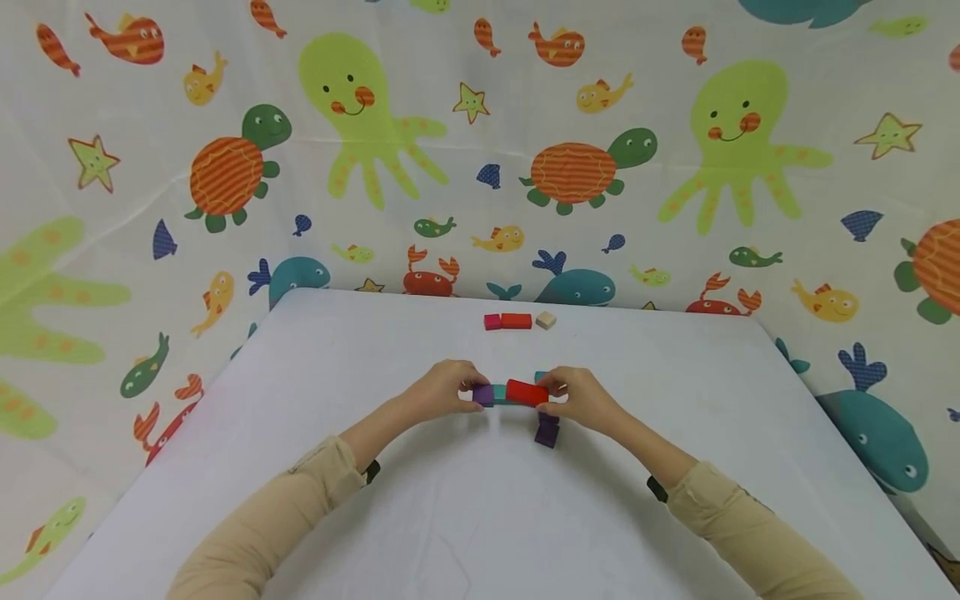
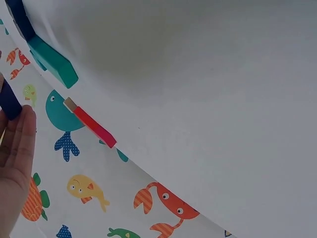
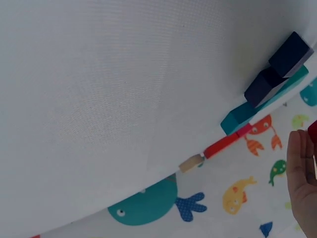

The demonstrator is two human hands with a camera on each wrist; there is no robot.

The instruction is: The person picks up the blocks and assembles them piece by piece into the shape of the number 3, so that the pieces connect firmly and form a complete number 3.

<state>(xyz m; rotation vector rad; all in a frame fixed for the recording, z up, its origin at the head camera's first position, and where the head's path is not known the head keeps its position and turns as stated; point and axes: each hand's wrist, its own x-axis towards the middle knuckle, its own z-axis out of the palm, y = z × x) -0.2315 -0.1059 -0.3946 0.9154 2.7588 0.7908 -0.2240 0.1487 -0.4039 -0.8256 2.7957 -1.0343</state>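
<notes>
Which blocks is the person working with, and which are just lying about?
Seemingly in use:
purple block, in left hand
red block, in right hand
teal piece between them
dark blocks nearby

Probably lying about:
pink block
second red block
pale block

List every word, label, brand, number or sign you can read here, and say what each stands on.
None: no readable text in any view.
Sea-creature backdrop: pictures only.
Held purple block and held red block: no lettering visible.
Dark wrist bands: too small to tell.

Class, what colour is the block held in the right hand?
The block in the right hand is red; it shows best in the head view.
</notes>
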